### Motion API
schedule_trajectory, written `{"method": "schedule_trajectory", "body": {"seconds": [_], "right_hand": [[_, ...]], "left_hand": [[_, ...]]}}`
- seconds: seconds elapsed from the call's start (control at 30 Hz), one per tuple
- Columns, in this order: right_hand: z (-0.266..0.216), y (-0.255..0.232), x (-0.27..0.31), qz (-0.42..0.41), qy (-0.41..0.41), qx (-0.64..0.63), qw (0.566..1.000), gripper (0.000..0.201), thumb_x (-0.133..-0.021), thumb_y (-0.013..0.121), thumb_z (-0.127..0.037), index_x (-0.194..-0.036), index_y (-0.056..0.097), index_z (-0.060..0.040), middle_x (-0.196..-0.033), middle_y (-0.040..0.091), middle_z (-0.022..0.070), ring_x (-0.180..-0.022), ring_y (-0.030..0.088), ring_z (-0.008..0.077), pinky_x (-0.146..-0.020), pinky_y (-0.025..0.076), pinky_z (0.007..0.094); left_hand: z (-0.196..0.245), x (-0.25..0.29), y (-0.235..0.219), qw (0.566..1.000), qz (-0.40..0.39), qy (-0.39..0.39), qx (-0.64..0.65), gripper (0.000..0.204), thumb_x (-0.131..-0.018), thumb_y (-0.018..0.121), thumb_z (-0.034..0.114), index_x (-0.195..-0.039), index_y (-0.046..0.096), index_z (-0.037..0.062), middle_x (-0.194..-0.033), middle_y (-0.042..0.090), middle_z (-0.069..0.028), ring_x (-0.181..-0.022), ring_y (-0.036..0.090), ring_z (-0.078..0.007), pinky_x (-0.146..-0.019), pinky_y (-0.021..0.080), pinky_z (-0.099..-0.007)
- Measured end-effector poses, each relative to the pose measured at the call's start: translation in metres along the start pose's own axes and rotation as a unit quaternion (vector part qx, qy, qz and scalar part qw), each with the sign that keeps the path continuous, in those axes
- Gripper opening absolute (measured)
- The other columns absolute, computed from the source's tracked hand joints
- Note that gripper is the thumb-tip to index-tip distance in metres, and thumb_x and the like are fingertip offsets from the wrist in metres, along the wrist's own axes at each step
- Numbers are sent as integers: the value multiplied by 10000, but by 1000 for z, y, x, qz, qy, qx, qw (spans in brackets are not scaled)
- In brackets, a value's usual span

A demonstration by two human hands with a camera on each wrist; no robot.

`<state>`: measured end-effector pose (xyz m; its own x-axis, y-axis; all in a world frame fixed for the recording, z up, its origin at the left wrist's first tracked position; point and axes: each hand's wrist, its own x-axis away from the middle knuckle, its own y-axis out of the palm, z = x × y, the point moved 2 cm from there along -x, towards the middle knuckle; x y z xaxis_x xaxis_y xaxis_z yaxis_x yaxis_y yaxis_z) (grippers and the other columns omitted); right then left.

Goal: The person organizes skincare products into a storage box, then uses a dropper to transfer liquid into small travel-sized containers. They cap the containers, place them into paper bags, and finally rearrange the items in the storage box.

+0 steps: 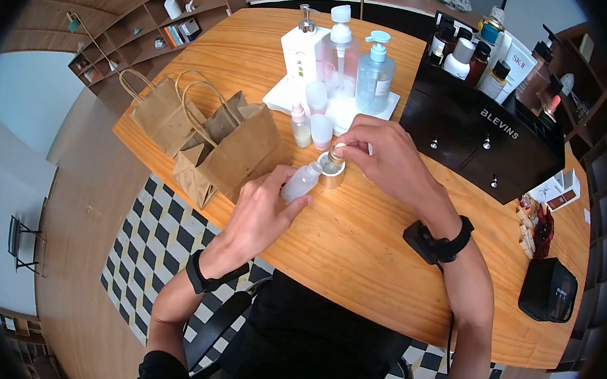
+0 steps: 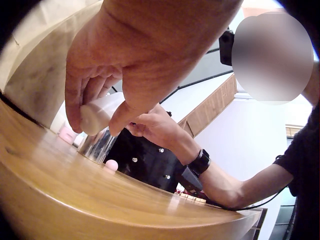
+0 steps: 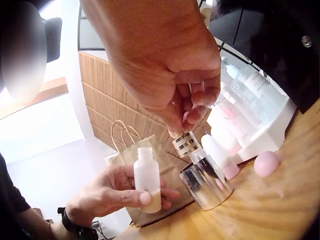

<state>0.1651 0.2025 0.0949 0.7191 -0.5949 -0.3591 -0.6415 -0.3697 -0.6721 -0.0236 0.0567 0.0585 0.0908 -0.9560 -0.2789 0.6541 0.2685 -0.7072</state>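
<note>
My left hand [image 1: 263, 208] grips a small frosted bottle [image 3: 147, 180] between fingers and thumb. Its neck is uncapped, and a little pale liquid lies at the bottom; in the head view it tilts toward the jar. With its fingertips my right hand [image 1: 388, 157] pinches a gold-banded cap [image 3: 186, 144] right over a shiny metallic jar [image 3: 206, 185]. A short clear part below the cap reaches toward the jar's mouth. Beside the jar are two frosted cups [image 1: 321, 130] and a pink-topped small bottle [image 1: 301, 127]. A pink rounded piece [image 3: 266, 164] lies on the wooden table.
Brown paper bags [image 1: 246, 149] stand left of the left hand. Behind the jar, a white tray [image 1: 279, 96] carries several pump bottles [image 1: 375, 77]. A black drawer box [image 1: 458, 130] full of cosmetics is at the right, with a black pouch [image 1: 547, 288] nearer the front.
</note>
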Motion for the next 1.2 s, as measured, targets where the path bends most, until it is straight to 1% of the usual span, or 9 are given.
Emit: {"method": "schedule_trajectory", "body": {"seconds": [0.17, 0.37, 0.47, 0.53, 0.6, 0.67, 0.73, 0.93, 1.2], "right_hand": [[1, 1, -1, -9, 15, -3, 1000, 165, -962, 742, -162, -970, 795, -6, -887, 701, 116, -819, 691, 283, -752, 524, 425], [2, 0, 0, 2, -5, 0, 1000, 162, -957, 751, -164, -986, 797, -12, -899, 702, 115, -810, 691, 289, -743, 526, 424], [-1, -5, 0, 5, 9, -13, 1000, 163, -951, 755, -165, -994, 801, -14, -895, 704, 116, -794, 691, 276, -734, 527, 415], [-4, -9, 0, 9, 36, -56, 998, 167, -945, 761, -166, -1008, 809, -18, -894, 709, 115, -757, 688, 253, -718, 532, 407], [-5, -15, 0, 14, 41, -55, 998, 171, -946, 760, -165, -1015, 812, -18, -898, 713, 114, -741, 686, 242, -703, 534, 401], [-4, -20, 0, 18, 46, -54, 997, 174, -946, 760, -163, -1022, 815, -17, -902, 717, 113, -725, 683, 231, -689, 537, 395], [-3, -23, 0, 22, 41, -19, 999, 184, -950, 760, -170, -1029, 817, -14, -908, 721, 114, -701, 681, 225, -651, 535, 384], [0, -22, 0, 35, 7, -13, 999, 196, -960, 756, -185, -1030, 818, -12, -890, 723, 118, -656, 671, 214, -627, 531, 369], [0, -25, 0, 20, 32, -15, 999, 206, -962, 760, -187, -1035, 818, -4, -887, 723, 123, -653, 670, 207, -628, 532, 367]], "left_hand": [[-1, 0, 1, 1000, 2, 4, 6, 364, -930, 818, 141, -1210, 660, -29, -997, 748, -255, -838, 733, -396, -774, 577, -450], [-1, -1, 0, 1000, -5, 1, -1, 364, -931, 815, 140, -1212, 660, -32, -996, 747, -263, -852, 738, -401, -777, 578, -451], [0, 0, 0, 1000, -6, -2, 1, 360, -933, 811, 143, -1208, 662, -36, -988, 748, -264, -845, 740, -400, -780, 579, -450], [0, -1, 0, 1000, -8, -6, 2, 359, -933, 811, 145, -1206, 664, -37, -977, 749, -264, -835, 741, -399, -778, 580, -451], [1, -1, -1, 1000, -9, -10, 3, 358, -932, 810, 147, -1203, 666, -39, -965, 750, -265, -824, 742, -398, -776, 581, -453], [0, -2, 0, 998, -39, -46, -14, 413, -933, 840, 169, -1254, 673, -30, -1071, 773, -212, -998, 769, -341, -815, 599, -422], [2, -3, -1, 998, -42, -51, -13, 413, -935, 839, 170, -1255, 673, -32, -1073, 774, -219, -996, 770, -343, -804, 600, -418], [1, -4, 1, 998, -43, -43, -15, 417, -938, 838, 176, -1255, 669, -37, -1088, 775, -254, -992, 774, -349, -784, 602, -409], [0, -6, 2, 997, -55, -56, -13, 426, -939, 838, 171, -1262, 660, -42, -1093, 774, -261, -996, 771, -355, -823, 595, -418]]}}
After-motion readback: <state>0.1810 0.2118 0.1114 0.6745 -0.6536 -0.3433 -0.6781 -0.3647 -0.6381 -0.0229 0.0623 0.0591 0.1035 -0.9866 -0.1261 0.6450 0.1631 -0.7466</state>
